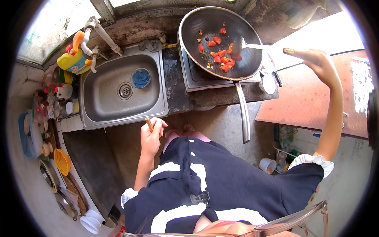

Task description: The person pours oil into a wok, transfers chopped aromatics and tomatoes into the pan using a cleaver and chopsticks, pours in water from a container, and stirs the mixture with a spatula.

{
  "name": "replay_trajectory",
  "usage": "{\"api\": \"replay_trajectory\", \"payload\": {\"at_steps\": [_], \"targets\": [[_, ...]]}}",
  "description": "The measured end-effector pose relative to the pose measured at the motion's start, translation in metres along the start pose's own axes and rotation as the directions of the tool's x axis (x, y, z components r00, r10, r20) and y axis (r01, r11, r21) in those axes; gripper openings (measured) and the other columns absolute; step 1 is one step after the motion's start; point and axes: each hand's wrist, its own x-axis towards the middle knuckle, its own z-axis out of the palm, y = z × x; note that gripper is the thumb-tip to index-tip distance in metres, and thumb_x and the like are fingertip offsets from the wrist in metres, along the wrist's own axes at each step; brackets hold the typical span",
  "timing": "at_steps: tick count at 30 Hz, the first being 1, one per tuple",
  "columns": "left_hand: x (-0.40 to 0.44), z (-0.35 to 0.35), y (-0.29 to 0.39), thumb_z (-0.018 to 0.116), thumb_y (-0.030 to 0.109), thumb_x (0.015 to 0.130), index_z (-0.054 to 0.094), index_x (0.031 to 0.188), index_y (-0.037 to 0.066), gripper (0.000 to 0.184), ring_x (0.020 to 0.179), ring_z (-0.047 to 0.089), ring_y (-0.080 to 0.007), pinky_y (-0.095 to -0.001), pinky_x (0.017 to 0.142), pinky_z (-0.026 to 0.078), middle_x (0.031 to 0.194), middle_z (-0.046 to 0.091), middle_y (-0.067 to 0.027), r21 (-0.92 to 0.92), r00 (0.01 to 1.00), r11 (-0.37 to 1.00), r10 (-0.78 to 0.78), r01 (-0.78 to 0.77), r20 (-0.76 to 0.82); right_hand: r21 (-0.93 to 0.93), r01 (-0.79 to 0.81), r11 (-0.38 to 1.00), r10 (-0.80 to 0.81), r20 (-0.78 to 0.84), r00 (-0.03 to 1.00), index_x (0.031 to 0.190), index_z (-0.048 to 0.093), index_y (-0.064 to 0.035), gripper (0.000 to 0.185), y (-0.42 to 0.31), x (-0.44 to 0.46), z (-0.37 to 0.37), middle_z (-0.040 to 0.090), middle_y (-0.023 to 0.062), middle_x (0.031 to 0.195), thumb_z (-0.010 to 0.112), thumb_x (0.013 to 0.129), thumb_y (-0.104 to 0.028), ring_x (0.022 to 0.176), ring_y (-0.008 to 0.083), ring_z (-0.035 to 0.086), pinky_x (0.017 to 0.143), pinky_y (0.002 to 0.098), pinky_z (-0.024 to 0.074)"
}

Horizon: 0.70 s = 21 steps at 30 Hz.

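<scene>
My right hand point(321, 67) is closed on the handle of a spatula point(256, 46), and its blade is inside a wok point(193, 33) at the top centre. Chopped red tomato point(225, 60) and small yellowish bits lie in the wok, mostly in the middle near the blade. The wok rests on a stove point(189, 83), with its metal handle pointing down toward my body. My left hand point(152, 138) is held in front of my waist, near the sink's front edge. It is closed around a short brown stick point(149, 123) whose rounded end sticks up; the rest of it is hidden.
Left of the stove is a steel sink point(106, 114) with a bowl holding a blue cloth point(141, 78). A yellow bottle point(73, 63) stands by the pipes. A white cup point(268, 84) sits at the counter's right end. Bottles and a yellow basket point(62, 162) line the left wall.
</scene>
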Motion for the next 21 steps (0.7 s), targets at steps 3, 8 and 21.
{"api": "replay_trajectory", "payload": {"at_steps": [3,8,21], "targets": [[-0.001,0.002,0.000,0.046,0.012,0.095,0.060,0.078,-0.001,0.026,0.053,0.040,-0.0029,-0.0199,0.049,0.030,0.059,0.047,0.0020,-0.003,1.000,1.000,-0.005,0.005,-0.017,0.061,0.006,0.998,-0.007,0.020,1.000,0.113,0.064,-0.0040,0.035,0.021,0.009,-0.001,0.065,0.0121,0.095,0.060,0.079,0.000,0.088,0.0243,0.058,0.083,0.0333,0.0452],[-0.002,0.005,-0.001,0.047,0.013,0.095,0.060,0.078,-0.001,0.026,0.052,0.039,-0.0027,-0.0199,0.048,0.029,0.058,0.046,0.0026,-0.011,0.999,1.000,0.001,-0.001,-0.049,0.187,-0.068,0.980,0.053,0.082,0.995,0.113,0.064,-0.0022,0.035,0.044,0.024,-0.003,0.066,0.0112,0.102,0.061,0.078,-0.004,0.094,0.0202,0.059,0.086,0.0321,0.0452],[-0.004,0.011,-0.002,0.045,0.016,0.096,0.059,0.079,0.001,0.027,0.050,0.036,-0.0018,-0.0188,0.046,0.025,0.056,0.044,0.0039,0.029,0.996,0.999,0.031,-0.029,-0.086,0.070,0.039,0.997,-0.045,0.080,0.996,0.108,0.067,-0.0035,0.037,-0.011,0.033,-0.008,0.069,0.0128,0.096,0.061,0.072,0.003,0.081,0.0225,0.062,0.079,0.0312,0.0490]]}}
